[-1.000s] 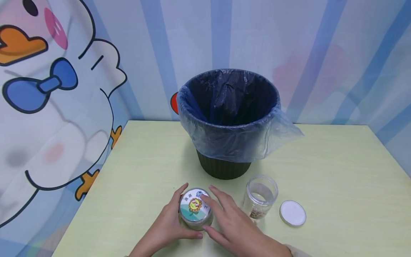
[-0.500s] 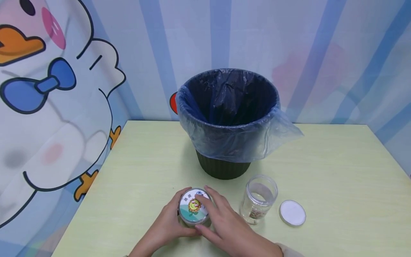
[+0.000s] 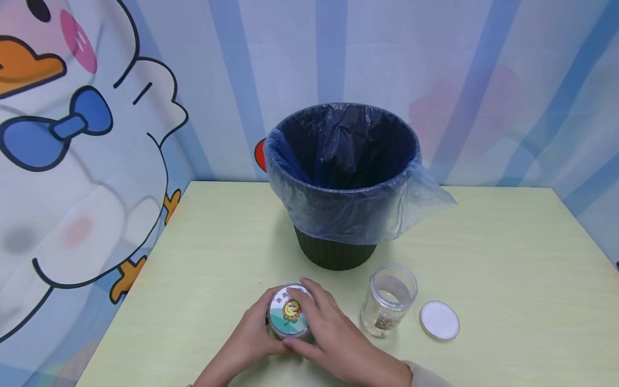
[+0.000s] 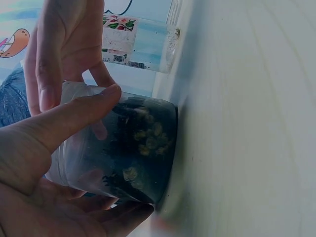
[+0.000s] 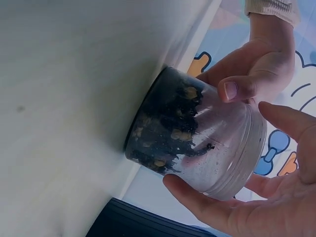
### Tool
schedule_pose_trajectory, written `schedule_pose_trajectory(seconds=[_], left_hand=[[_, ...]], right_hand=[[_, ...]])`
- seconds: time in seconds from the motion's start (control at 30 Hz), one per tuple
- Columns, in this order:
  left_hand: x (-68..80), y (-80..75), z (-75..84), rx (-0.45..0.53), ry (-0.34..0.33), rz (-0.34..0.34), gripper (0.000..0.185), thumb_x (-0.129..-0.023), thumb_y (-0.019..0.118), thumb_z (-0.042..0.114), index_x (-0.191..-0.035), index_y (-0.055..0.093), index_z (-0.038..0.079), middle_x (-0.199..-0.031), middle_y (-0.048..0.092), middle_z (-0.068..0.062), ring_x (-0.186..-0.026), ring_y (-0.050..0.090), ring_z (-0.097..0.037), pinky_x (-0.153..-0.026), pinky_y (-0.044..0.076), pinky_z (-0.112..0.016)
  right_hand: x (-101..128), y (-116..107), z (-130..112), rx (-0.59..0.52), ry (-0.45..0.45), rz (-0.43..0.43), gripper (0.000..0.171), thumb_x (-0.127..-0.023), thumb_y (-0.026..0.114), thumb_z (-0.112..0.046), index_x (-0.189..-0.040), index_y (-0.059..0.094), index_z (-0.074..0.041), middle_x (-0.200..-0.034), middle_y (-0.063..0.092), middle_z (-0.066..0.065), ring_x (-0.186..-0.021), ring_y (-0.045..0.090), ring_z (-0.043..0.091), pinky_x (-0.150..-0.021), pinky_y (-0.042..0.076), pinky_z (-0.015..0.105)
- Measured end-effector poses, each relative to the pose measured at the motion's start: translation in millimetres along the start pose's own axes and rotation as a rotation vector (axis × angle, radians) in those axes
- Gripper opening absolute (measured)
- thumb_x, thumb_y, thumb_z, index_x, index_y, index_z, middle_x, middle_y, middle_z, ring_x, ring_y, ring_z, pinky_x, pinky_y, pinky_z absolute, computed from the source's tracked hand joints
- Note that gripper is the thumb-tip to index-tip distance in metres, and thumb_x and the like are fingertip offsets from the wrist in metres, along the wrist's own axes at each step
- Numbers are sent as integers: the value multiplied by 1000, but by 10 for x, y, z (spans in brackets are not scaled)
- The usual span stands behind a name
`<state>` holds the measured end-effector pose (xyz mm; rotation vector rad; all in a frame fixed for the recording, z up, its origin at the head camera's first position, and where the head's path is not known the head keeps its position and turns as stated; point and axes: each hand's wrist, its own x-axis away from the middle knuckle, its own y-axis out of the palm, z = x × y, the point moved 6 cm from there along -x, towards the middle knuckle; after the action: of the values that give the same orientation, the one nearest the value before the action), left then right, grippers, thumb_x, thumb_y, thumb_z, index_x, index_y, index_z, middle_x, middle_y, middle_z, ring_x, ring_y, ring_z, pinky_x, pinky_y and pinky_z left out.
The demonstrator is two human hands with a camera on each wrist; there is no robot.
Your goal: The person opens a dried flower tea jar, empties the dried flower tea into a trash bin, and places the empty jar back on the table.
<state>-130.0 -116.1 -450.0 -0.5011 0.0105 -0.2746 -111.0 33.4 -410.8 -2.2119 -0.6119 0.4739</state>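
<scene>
Both hands are clasping one jar [image 3: 288,318] on the table [image 3: 217,242]: left hand [image 3: 251,344] gripping its side, right hand [image 3: 338,344] curling over its lid [image 3: 285,314], an open jar [image 3: 388,300] standing just right.

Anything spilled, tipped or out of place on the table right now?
Nothing stands out. Both jars stand upright: the lidded jar between the left hand and right hand, the open jar beside its white lid, lying flat.
</scene>
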Motion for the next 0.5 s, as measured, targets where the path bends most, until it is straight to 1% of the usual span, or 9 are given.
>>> schedule_pose_trajectory(seconds=[0.17,0.27,0.4,0.5], left_hand=[[4,-5,-12,6,13,0,96,-60,95,8,-141,44,-4,-135,55,-19,-124,53,-36,-104,42,-53],[5,5,-11,18,12,-14,96,-62,95,10,-142,43,-3,-136,55,-19,-123,53,-35,-103,43,-53],[8,21,3,30,15,-27,95,-63,95,13,-142,44,-2,-136,55,-17,-123,53,-34,-102,44,-54],[8,21,20,38,23,-26,94,-63,95,13,-142,45,0,-136,55,-15,-124,52,-33,-102,43,-54]], right_hand=[[-50,14,-7,-12,8,-1,72,-91,73,-42,-149,37,-19,-157,27,7,-138,36,24,-100,47,45],[-70,10,-16,0,4,5,74,-89,75,-42,-149,39,-18,-154,31,7,-134,39,24,-99,48,43],[-84,-27,-24,14,-22,46,76,-85,79,-41,-145,43,-14,-143,40,4,-125,46,19,-98,48,38],[-87,-57,-24,11,-46,83,75,-82,82,-39,-142,47,-12,-136,44,1,-119,48,15,-97,48,34]])
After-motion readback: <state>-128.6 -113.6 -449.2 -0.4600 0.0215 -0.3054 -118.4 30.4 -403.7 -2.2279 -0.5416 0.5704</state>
